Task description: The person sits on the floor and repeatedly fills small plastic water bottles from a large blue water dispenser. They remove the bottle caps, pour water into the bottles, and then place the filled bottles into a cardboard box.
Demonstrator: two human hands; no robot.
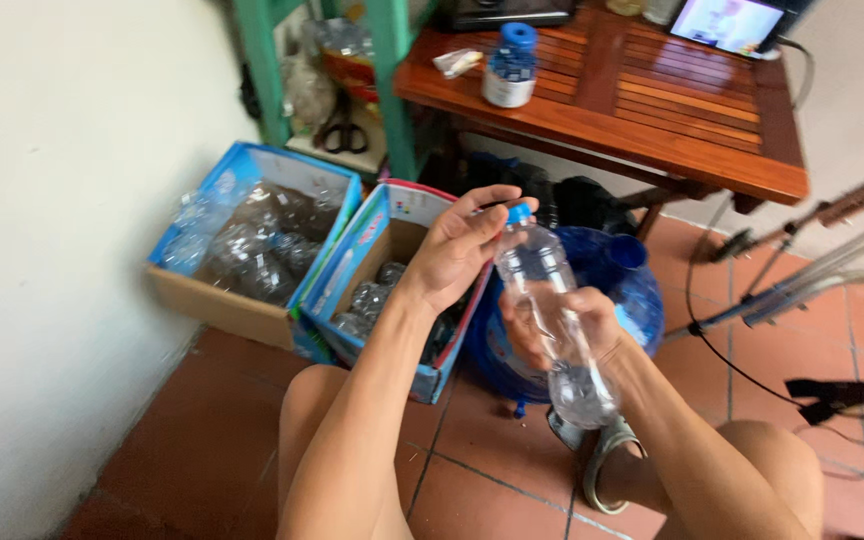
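A clear plastic bottle [552, 320] is held tilted in mid-air above the tiled floor [492, 470], its blue cap [519, 213] pointing far and slightly left. The right hand [562, 335] is closed around the lower half of the bottle from underneath. The left hand [457, 248] is set at the neck, its fingers curled loosely about the cap; whether the cap is actually pinched cannot be told, as the fingertips are blurred.

Just behind the hands a large blue jug [612, 285] is seen lying on the floor. To the left of it two open cardboard boxes are placed side by side: the near box [372, 250] and the far-left box [252, 235], both filled with empty clear bottles.

At the far side a wooden bench [652, 110] is seen, with a small blue-capped jar [510, 65] stood near its left edge. Scissors [340, 125] are hung on a green shelf [392, 90] to the left of the bench.
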